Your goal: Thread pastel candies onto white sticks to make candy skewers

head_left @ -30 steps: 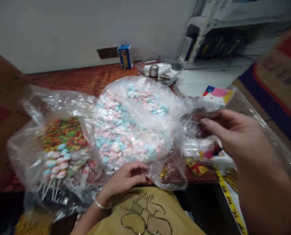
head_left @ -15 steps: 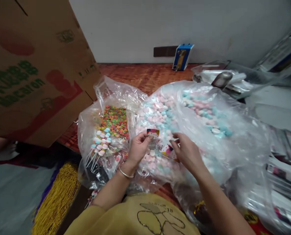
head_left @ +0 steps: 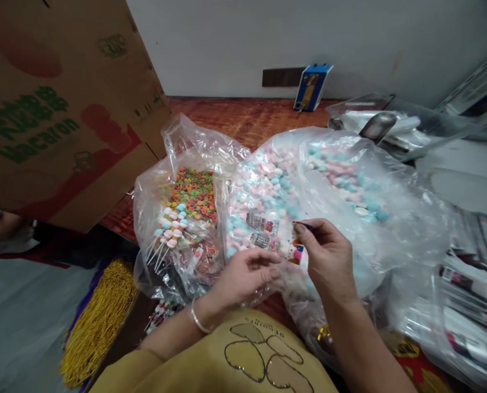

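Observation:
A small clear plastic bag (head_left: 263, 224) with printed text and coloured patches lies sideways over the marshmallows. My right hand (head_left: 329, 256) pinches its right end between thumb and fingers. Just below the bag is my left hand (head_left: 247, 273), with a bangle at the wrist. Its fingers are loosely bent and apart, with nothing visible in them. Under both hands, a large clear bag holds pink, white and blue marshmallows (head_left: 268, 164). To the left, marshmallow sticks (head_left: 173, 225) rest on another large bag with small coloured ring-shaped pieces (head_left: 194, 191).
A cardboard box (head_left: 63, 120) stands at the left. Behind the bags, a blue box (head_left: 313, 87) leans by the wall. A metal scoop (head_left: 377, 126) lies in a clear tray (head_left: 435, 128) at the back right. Printed packets (head_left: 468, 295) are stacked at the right edge.
My left hand has let go of the small bag and moved down toward me. The bag now stretches out sideways from my right hand, its printed text showing. The view has shifted slightly.

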Motion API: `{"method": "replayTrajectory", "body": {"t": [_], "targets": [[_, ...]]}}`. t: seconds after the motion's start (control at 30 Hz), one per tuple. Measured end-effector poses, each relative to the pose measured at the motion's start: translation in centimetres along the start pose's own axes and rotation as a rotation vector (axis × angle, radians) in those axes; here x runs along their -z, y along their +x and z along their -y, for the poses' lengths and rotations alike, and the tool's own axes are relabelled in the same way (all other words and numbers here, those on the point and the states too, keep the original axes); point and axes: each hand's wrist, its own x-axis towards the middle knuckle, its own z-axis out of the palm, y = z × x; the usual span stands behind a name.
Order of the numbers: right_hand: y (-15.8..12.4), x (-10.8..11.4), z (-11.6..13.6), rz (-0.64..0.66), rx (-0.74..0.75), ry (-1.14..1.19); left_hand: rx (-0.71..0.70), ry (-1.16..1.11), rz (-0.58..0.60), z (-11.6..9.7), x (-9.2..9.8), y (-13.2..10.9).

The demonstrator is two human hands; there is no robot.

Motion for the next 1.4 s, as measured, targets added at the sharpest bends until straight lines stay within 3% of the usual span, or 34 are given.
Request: {"method": "replayTrajectory", "body": {"t": [0.07,0.17,0.27,0.43,0.6,0.7,0.97,1.2,1.4], "targets": [[-1.2,-0.5,0.0,0.030,-0.027,0.033,0.179,-0.314,0.099,1.4,-0.8,0.1],[-3.1,-1.1,-0.2,0.100,-0.026,0.007,0.104,-0.563,-0.103,2.7,-1.2,0.9],[-4.2,-1.4,-0.6,0.127,0.004,-0.067,0.060,-0.579,-0.270,3.1,-0.8,1.6],[-4.9,-1.8,-0.9,0.122,-0.022,-0.111,0.016,-0.607,-0.375,3.2,-0.6,2.1],[-5.6,-1.3,-0.8,0.049,-0.136,0.064,-0.026,-0.703,-0.436,3.7,-0.2,2.2],[-6.6,-0.8,-0.6,0.039,-0.059,0.084,-0.015,-0.776,-0.451,3.9,0.0,2.1],[-9.0,-1.3,-0.5,0.112,0.360,-0.139,-0.016,-0.813,-0.414,3.4,-0.6,1.7],[-8.5,-1.8,-1.1,0.130,0.418,-0.270,-0.054,-0.682,-0.382,3.9,-1.3,1.1],[-7.8,-1.1,-1.1,0.156,0.456,-0.334,0.018,-0.648,-0.281,4.9,-0.3,1.5]]}}
